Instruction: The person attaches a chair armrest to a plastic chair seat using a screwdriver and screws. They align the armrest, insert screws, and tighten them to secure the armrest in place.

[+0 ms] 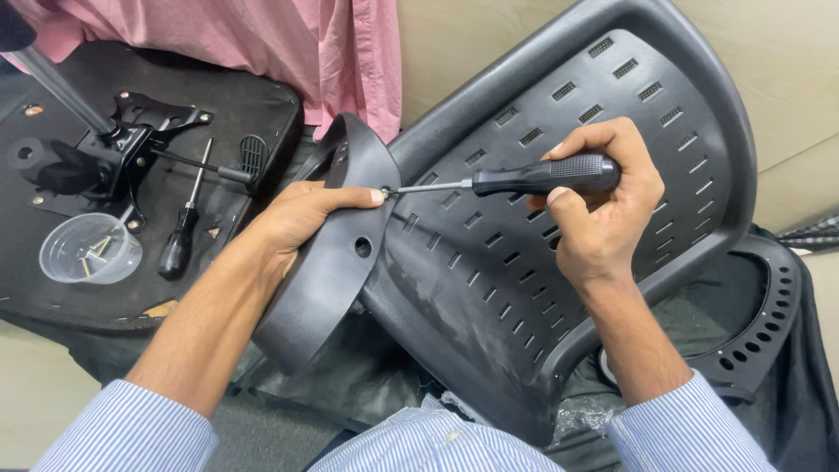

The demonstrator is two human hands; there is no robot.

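The right hand [599,205] has its fingers wrapped tight around a black-handled screwdriver [524,179], which lies nearly level, tip pointing left into a hole. The left hand [301,214] grips the curved black armrest [328,262] against the slotted chair back [524,253].

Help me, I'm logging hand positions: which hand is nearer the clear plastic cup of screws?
Left hand: right of the clear plastic cup. Right hand is farther right, gripping the black-handled screwdriver.
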